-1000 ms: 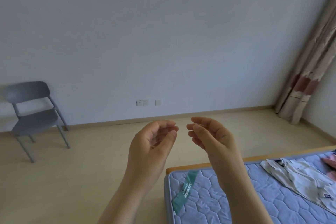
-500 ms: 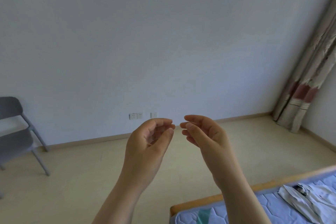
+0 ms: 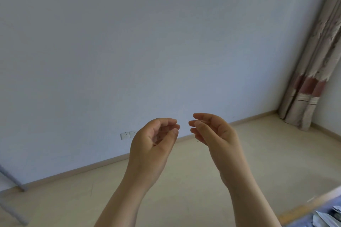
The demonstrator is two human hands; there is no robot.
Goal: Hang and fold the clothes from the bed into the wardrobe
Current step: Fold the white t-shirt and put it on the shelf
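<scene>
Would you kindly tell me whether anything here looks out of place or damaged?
Nothing looks damaged or spilled. The only untidy item is the rumpled white garment on the blue mattress at lower right; the left hand and right hand hold nothing.

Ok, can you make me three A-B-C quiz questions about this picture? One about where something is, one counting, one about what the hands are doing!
1. Where does the curtain hang? A far right B far left C middle
2. How many hands show? A one B two C four
3. What do the hands hold? A a hanger B a shirt C nothing
Answers: 1 A, it hangs in the right corner of the room. 2 B, a left hand and a right hand. 3 C, the fingers of both curl loosely round nothing.
</scene>
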